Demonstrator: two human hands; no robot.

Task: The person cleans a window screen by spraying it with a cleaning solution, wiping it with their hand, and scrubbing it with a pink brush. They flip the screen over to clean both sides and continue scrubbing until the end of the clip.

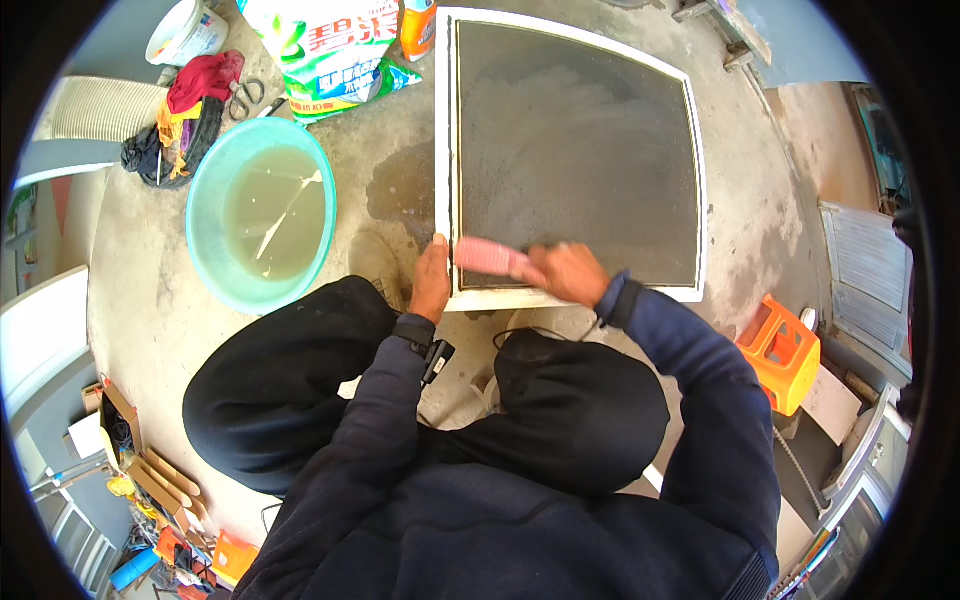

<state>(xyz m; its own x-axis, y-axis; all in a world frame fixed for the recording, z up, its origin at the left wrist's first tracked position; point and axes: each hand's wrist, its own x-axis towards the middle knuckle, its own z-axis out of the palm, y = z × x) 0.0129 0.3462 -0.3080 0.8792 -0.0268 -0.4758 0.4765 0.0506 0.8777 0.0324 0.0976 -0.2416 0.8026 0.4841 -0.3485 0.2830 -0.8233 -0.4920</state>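
Note:
A white-framed mesh window screen (577,157) with a wet, dark surface stands or leans before my knees; its exact tilt cannot be told. My left hand (433,279) grips the frame's left edge near the lower corner. In my right hand (570,271) is the handle of a pink brush (487,256), whose head lies over the lower left of the mesh, beside the frame. The bristles are hidden under the head. To the left, a round turquoise plastic basin (196,225) holds cloudy water with a pale streak across it.
Beyond the basin lie a detergent bag (341,75), an orange bottle (418,30), scissors (246,99), a red cloth (206,81) and a white bucket (187,34). An orange plastic stool (784,356) is at the right. Cardboard boxes (161,487) lie at the lower left. Wet patches mark the concrete floor (405,184).

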